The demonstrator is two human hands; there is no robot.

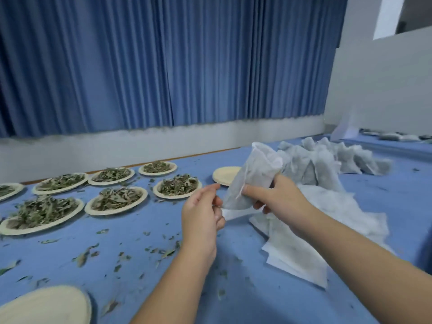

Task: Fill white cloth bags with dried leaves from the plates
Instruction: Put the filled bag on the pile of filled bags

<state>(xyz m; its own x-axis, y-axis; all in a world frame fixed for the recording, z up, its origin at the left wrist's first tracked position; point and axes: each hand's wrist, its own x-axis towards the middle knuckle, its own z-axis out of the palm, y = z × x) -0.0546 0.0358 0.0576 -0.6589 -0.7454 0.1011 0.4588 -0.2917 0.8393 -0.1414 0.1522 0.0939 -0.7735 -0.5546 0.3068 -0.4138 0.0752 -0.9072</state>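
Right hand (271, 195) grips a filled bag (251, 176); left hand (201, 213) pinches its lower edge (cord or cloth, unclear). Closing step, likely. Next: draw shut, add to pile (327, 162).

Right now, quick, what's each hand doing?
Left hand: pinches the white cloth bag at its lower corner.
Right hand: grips the same bag round its middle.

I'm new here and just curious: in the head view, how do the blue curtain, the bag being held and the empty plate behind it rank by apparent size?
1. blue curtain, by far.
2. held bag.
3. empty plate, partly hidden by the bag and farther off, so only in looks.
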